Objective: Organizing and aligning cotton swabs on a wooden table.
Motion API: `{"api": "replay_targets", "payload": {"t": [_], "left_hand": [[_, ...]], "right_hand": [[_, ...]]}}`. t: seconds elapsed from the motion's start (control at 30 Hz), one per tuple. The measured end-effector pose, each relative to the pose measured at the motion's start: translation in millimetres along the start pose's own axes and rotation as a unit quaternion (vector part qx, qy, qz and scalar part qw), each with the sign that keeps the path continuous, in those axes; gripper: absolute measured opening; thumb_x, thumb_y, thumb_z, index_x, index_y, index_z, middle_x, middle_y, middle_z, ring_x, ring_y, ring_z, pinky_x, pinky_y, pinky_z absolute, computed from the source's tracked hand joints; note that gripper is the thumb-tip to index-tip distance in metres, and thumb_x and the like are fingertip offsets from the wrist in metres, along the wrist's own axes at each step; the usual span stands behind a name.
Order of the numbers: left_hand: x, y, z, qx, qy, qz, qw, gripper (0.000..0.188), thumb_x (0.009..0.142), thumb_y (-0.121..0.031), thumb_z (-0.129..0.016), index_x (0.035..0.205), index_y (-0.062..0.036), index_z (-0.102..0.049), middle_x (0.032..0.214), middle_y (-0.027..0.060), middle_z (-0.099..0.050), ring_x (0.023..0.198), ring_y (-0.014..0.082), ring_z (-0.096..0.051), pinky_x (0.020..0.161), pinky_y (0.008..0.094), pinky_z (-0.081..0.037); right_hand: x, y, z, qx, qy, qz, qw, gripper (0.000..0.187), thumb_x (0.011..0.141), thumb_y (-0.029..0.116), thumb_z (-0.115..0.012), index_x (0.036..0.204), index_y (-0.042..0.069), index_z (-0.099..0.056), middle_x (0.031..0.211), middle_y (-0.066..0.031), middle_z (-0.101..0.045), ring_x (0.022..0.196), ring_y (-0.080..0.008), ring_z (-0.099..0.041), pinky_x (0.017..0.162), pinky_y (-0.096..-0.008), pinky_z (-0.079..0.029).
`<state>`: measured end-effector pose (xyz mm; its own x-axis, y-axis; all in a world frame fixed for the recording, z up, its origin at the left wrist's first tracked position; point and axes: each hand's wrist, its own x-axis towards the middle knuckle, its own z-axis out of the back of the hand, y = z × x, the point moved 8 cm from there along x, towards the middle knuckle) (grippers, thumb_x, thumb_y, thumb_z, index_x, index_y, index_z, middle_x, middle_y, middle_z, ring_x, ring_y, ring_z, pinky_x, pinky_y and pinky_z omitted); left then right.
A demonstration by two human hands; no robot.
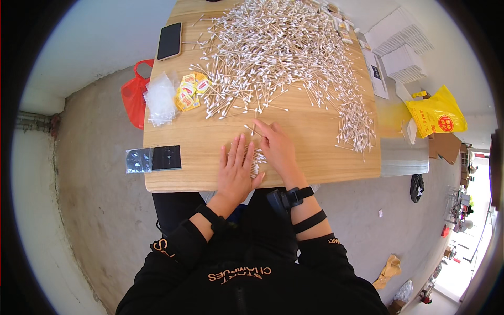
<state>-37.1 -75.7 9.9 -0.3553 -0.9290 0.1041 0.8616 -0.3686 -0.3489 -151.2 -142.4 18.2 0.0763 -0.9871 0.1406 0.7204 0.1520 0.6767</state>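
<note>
My left hand (235, 170) lies flat near the front edge of the wooden table, fingers stretched out and thumb apart. Beside and partly under it is a small row of cotton swabs (256, 164), its left part hidden by the palm. My right hand (278, 149) is just to the right, its index fingertip and thumb closed at a loose cotton swab (252, 130); the exact contact is too small to see. Beyond both hands spreads a large heap of white-tipped cotton swabs (278, 50), trailing down the right side of the table.
On the table's left are a phone (169, 41), yellow packets (189, 92), clear plastic bags (161, 100) and a dark and clear plastic sleeve (153, 159). A red bag (134, 97) hangs at the left edge. A yellow bag (438, 113) and white stacks (404, 63) are at right.
</note>
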Motion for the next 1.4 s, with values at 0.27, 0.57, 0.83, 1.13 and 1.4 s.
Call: {"api": "replay_targets", "payload": {"t": [0.27, 0.57, 0.83, 1.13, 1.4], "left_hand": [[1, -3, 4, 0.003, -0.020, -0.010, 1.000, 0.080, 0.082, -0.049, -0.060, 0.143, -0.0017, -0.037, 0.153, 0.0205, -0.026, 0.144, 0.0335, -0.021, 0.114, 0.0543, -0.017], [-1, -1, 2, -0.007, -0.013, -0.006, 1.000, 0.084, 0.082, -0.049, -0.059, 0.145, 0.0004, -0.031, 0.153, 0.0193, -0.026, 0.144, 0.0312, -0.022, 0.115, 0.0529, -0.017], [-7, 0, 7, -0.007, 0.028, -0.014, 0.999, 0.106, 0.066, -0.052, -0.073, 0.145, 0.0016, -0.028, 0.154, 0.0186, -0.026, 0.144, 0.0305, -0.022, 0.115, 0.0554, -0.013], [10, -6, 10, -0.012, 0.067, -0.024, 0.997, 0.112, 0.061, -0.054, -0.076, 0.145, 0.0022, -0.028, 0.154, 0.0178, -0.025, 0.145, 0.0289, -0.021, 0.114, 0.0559, -0.014], [-12, 4, 7, -0.020, 0.038, -0.002, 0.999, 0.114, 0.061, -0.053, -0.076, 0.146, 0.0043, -0.025, 0.154, 0.0210, -0.022, 0.145, 0.0347, -0.018, 0.114, 0.0564, -0.011]], "right_hand": [[4, -22, 14, -0.008, -0.076, -0.044, 0.996, 0.027, 0.075, 0.014, -0.072, 0.102, 0.013, -0.068, 0.092, -0.0102, -0.055, 0.089, -0.0296, -0.057, 0.077, -0.0400, -0.048], [6, -37, 3, 0.032, 0.006, -0.074, 0.997, 0.018, 0.072, 0.016, -0.076, 0.087, 0.010, -0.068, 0.089, -0.0094, -0.056, 0.091, -0.0286, -0.056, 0.078, -0.0380, -0.047], [-1, -50, 30, 0.016, -0.015, -0.103, 0.994, 0.012, 0.075, 0.011, -0.072, 0.087, 0.010, -0.068, 0.091, -0.0109, -0.055, 0.088, -0.0288, -0.058, 0.080, -0.0383, -0.048], [9, -73, 38, -0.021, -0.053, -0.177, 0.983, 0.011, 0.078, 0.017, -0.070, 0.079, 0.006, -0.067, 0.081, -0.0087, -0.061, 0.080, -0.0274, -0.060, 0.073, -0.0384, -0.048], [22, -9, -21, 0.039, 0.098, -0.020, 0.994, 0.013, 0.085, 0.017, -0.064, 0.084, 0.005, -0.067, 0.090, -0.0099, -0.065, 0.082, -0.0252, -0.063, 0.070, -0.0363, -0.049]]}}
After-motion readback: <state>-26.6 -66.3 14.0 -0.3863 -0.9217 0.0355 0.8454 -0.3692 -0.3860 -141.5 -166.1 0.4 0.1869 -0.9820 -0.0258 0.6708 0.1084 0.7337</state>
